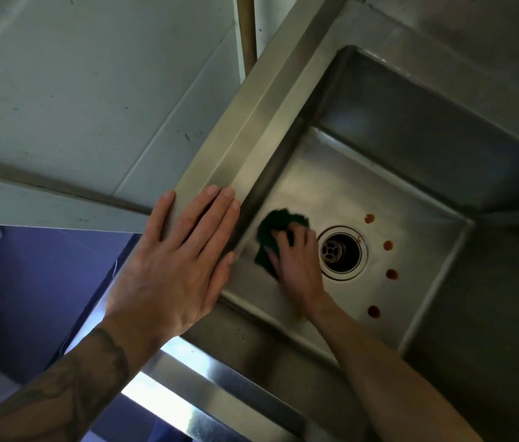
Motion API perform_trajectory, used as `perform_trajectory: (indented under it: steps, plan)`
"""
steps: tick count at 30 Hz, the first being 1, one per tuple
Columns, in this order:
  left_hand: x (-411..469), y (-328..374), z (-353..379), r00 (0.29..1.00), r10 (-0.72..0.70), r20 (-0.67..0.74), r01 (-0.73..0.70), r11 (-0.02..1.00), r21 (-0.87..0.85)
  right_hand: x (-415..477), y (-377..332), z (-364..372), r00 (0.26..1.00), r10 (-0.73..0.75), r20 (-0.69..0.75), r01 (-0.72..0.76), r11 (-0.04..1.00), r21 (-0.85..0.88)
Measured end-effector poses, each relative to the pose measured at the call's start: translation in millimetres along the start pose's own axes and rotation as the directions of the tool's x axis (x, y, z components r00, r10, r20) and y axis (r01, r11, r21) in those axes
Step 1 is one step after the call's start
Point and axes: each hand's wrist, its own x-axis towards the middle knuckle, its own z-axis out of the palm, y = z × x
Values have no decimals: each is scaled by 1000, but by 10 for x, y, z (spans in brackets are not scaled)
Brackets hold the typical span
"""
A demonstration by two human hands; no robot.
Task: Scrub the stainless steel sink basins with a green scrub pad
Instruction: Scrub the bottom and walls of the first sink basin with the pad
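mid-scrub — right hand [296, 266] grips the green scrub pad [271, 226] by the drain [341, 253], left hand [172, 266] flat on the sink rim [252, 129]; reddish spots [388, 245] likely next.

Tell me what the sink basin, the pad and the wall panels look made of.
Sink basin: brushed stainless steel, by its grey sheen, reflections and folded corners. Scrub pad under the right hand: dark green, matte, fuzzy-edged, likely synthetic abrasive fibre. Wall panels: smooth, pale sheets with a straight seam; painted board or plastic, unclear.
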Motion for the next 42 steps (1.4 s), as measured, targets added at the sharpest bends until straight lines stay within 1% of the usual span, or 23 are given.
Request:
perform_trajectory:
  steps: [2,3,4,6,8,9,11,14,16,18,20,22,23,25,27,29,32,33,34,36,38,40,42]
  plan:
    - [-4,-2,7,1000,1,6,-1,1000,1,-107,198,-56,976,-204,73,202,979,32]
    - [-8,-1,12,1000,-4,4,4,1000,-3,-66,327,-85,971,-223,80,221,975,35]
    - [-13,5,14,1000,-7,4,7,1000,-8,10,423,-112,982,-177,70,175,984,26]
    - [-7,17,15,1000,-5,2,5,1000,-9,262,511,-128,999,51,-13,-51,999,-8]
    - [-4,14,8,1000,-6,-1,6,1000,-11,435,389,-106,957,273,-101,-276,961,-9]
    - [-5,10,2,1000,-6,1,6,1000,-11,424,274,-87,947,299,-121,-302,953,-5]
    - [-5,13,-15,1000,-9,7,9,1000,-4,195,63,-27,980,191,-62,-193,981,-15]
    - [-1,7,-27,1000,-4,22,4,1000,9,-351,31,-29,982,-163,99,161,987,29]
    - [-4,3,-25,1000,-5,25,5,1000,15,-439,192,-50,973,-205,108,201,978,53]
    - [-16,3,-21,1000,-6,27,6,1000,18,-310,249,-52,999,-30,42,28,999,38]
    - [-11,15,-20,1000,-7,26,6,1000,19,-94,114,17,974,221,-51,-219,975,39]
    - [-6,27,-24,1000,-10,20,10,1000,14,-9,-128,76,948,311,-74,-305,949,82]
    - [-2,25,-24,1000,-9,18,9,1000,8,-57,-204,115,963,264,-60,-259,963,76]
    - [3,16,-24,1000,-3,19,3,1000,1,-259,-213,114,999,-17,33,15,998,68]
    - [-5,7,-23,1000,-9,16,9,1000,5,-314,-26,41,960,-259,106,252,965,78]
    - [-12,18,-21,1000,-13,10,13,1000,10,-157,82,-9,970,-229,81,224,973,58]
    - [-1,32,-17,1000,-9,18,9,1000,11,113,-127,23,981,189,-34,-187,981,52]
    - [-3,28,-19,1000,-7,20,7,1000,11,112,-261,41,972,230,-46,-226,971,72]
    - [-2,28,-19,1000,-5,20,5,1000,10,42,-383,73,981,191,-30,-188,980,72]
    - [5,33,-24,1000,-12,16,12,1000,4,-250,-522,128,993,-87,75,81,994,79]
    - [5,31,-26,1000,-15,11,15,1000,2,-465,-419,104,918,-363,158,349,931,110]
    - [2,30,-23,1000,-19,4,19,1000,2,-481,-230,55,908,-393,147,383,919,88]
    - [-13,15,-5,1000,-16,2,16,1000,2,-402,-64,3,975,-205,81,202,978,52]
